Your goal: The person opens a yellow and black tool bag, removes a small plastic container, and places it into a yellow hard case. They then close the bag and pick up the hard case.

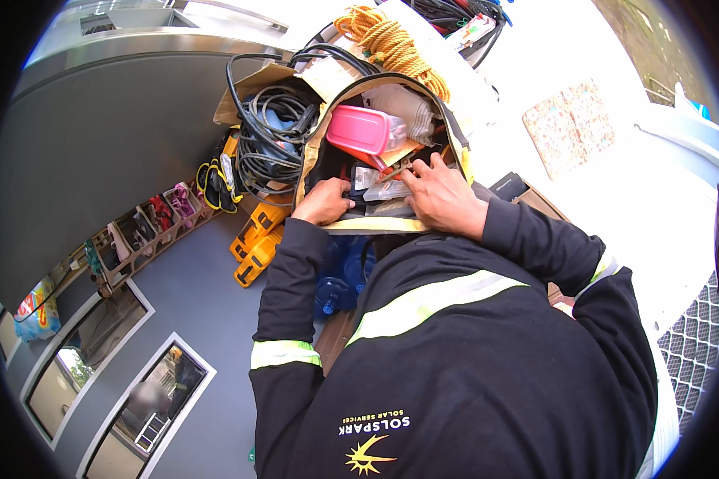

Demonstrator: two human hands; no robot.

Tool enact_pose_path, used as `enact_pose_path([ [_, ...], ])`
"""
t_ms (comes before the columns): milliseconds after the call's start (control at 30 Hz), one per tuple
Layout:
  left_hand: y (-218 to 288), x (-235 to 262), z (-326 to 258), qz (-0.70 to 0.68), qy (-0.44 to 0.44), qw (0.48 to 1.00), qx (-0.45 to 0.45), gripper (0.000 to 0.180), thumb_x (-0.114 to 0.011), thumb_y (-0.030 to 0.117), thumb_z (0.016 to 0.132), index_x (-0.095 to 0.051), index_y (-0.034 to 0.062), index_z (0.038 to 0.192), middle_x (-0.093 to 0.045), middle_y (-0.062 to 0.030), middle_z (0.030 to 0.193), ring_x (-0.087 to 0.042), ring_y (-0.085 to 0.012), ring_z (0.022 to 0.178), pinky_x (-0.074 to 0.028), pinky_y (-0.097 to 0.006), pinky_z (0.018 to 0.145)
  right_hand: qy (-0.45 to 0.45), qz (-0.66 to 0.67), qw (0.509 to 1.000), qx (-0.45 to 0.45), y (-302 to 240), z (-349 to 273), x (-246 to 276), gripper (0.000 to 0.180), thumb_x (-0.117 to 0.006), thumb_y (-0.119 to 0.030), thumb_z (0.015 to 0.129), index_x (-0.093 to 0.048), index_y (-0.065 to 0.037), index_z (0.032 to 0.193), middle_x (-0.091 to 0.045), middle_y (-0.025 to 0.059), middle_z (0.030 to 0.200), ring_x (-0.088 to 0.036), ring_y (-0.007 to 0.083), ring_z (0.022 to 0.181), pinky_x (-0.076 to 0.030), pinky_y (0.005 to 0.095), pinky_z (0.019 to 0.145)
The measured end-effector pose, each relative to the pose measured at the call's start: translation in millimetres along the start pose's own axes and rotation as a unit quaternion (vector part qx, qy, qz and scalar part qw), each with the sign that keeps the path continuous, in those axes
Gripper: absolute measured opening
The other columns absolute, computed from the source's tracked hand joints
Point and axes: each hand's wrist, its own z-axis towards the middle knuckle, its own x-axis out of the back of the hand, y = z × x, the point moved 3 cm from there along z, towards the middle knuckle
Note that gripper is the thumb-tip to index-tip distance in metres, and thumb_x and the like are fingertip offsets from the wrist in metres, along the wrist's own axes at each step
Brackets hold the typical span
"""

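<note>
An open black tool bag with a tan rim (pixel 391 225) stands in front of me, packed with small packets and tools. My left hand (pixel 323 199) is curled over the bag's near left rim, its fingers closed on the edge. My right hand (pixel 441 195) lies inside the bag with the fingers spread on white packets (pixel 383 190); nothing is clearly gripped. A pink plastic box (pixel 363 129) lies on top of the contents just beyond both hands. Both sleeves are black with reflective stripes.
A cardboard box of coiled black cables (pixel 272 128) stands left of the bag, with an orange rope coil (pixel 391 44) behind it. Yellow tool cases (pixel 256 239) and a blue water bottle (pixel 343 275) lie below. A shoe rack (pixel 148 227) is at left, a patterned mat (pixel 569 128) at right.
</note>
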Motion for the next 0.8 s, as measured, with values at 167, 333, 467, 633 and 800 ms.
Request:
enact_pose_path([
  [167,-5,-1,2,-0.008,0.048,0.999,-0.008,0.03,-0.078,0.011,0.088,-0.078,-0.0013,0.116,-0.077,-0.026,0.107,-0.073,-0.0456,0.108,-0.057,-0.047,0.094,-0.032,-0.003,0.999,-0.017,3,7,-9,0.03,-0.062,-0.019,0.09,-0.072,0.007,0.1,-0.068,0.0278,0.105,-0.062,0.046,0.103,-0.059,0.0544,0.077],
  [333,-18,-4,4,-0.021,0.023,0.999,-0.024,0.029,-0.078,0.01,0.087,-0.082,0.0037,0.115,-0.078,-0.0233,0.109,-0.074,-0.0423,0.107,-0.057,-0.046,0.095,-0.05,-0.011,0.997,-0.049,8,10,-10,0.027,-0.062,-0.015,0.09,-0.071,0.006,0.102,-0.069,0.028,0.101,-0.063,0.0485,0.102,-0.059,0.0537,0.08],
  [467,-19,-13,1,-0.019,0.038,0.998,-0.044,0.036,-0.068,0.004,0.082,-0.084,0.0076,0.113,-0.078,-0.025,0.111,-0.075,-0.0407,0.109,-0.058,-0.045,0.101,0.011,0.021,0.999,-0.039,16,7,-6,0.021,-0.062,-0.01,0.09,-0.07,0.004,0.105,-0.07,0.0233,0.1,-0.063,0.0461,0.098,-0.057,0.0521,0.08],
  [633,-8,-57,0,0.169,-0.041,0.984,-0.026,0.062,-0.064,0.018,0.092,-0.06,0.0164,0.153,-0.071,-0.0224,0.135,-0.058,-0.0482,0.133,-0.049,-0.068,0.109,0.094,0.087,0.991,-0.037,26,5,-10,0.012,-0.059,-0.011,0.103,-0.066,-0.002,0.1,-0.066,0.0175,0.09,-0.06,0.04,0.085,-0.048,0.0507,0.081],
  [800,6,-76,6,0.255,0.03,0.965,-0.059,0.044,-0.061,0.021,0.093,-0.069,0.0107,0.135,-0.076,-0.0248,0.114,-0.069,-0.0505,0.116,-0.049,-0.06,0.109,0.069,0.042,0.997,0.014,20,23,-18,0.013,-0.059,-0.011,0.097,-0.068,-0.002,0.104,-0.068,0.0175,0.098,-0.063,0.039,0.093,-0.049,0.0469,0.086],
])
